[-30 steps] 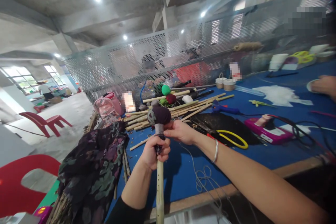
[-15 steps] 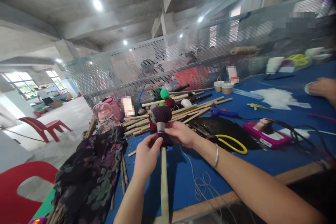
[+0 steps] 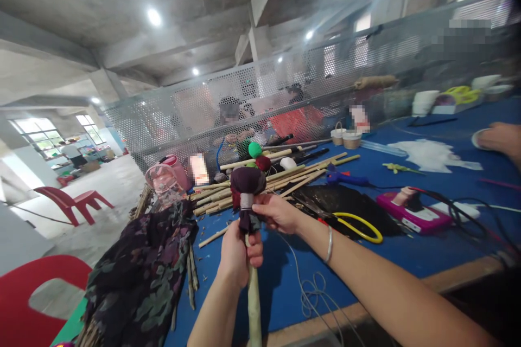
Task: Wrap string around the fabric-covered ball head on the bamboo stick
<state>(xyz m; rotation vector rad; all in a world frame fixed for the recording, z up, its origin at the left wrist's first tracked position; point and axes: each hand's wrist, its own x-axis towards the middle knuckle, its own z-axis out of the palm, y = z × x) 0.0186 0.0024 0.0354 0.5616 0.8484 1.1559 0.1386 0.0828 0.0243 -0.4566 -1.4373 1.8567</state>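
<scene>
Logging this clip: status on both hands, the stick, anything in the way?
Left hand closed round stick. Dark bundle atop; right hand at grey band. Cord loops on table, seemingly not in the way.

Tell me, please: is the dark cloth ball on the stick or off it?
On: the dark cloth ball sits at the upper end of the stick, its neck bound in grey.

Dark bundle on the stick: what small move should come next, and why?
Perhaps the right hand should take a snug turn of grey cord around the grey binding. The cord seems to come from beneath that hand, with slack lying on the blue table; the right hand is at the binding, while the left hand grips the pale stick just below.
</scene>
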